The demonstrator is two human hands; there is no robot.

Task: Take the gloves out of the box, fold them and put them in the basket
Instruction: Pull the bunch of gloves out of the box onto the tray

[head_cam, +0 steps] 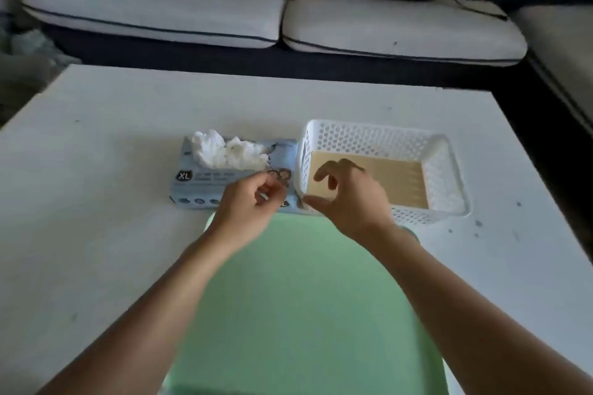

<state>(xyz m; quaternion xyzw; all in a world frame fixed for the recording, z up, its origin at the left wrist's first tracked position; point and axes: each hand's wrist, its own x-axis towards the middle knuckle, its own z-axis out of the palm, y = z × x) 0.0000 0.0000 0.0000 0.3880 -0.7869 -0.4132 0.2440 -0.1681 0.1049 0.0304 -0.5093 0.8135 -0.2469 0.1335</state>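
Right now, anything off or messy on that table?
Little. White gloves bulge in a crumpled wad out of the top of the blue glove box, not flat. The white basket sits upright beside the box, no gloves visible inside. Both hands hover, apparently holding nothing.

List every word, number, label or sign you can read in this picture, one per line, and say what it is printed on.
"XL": white letters in a dark badge on the top of the blue glove box, near its left end.
Smaller print beside that badge on the box top: too blurred to read.
White basket and table: no text visible.
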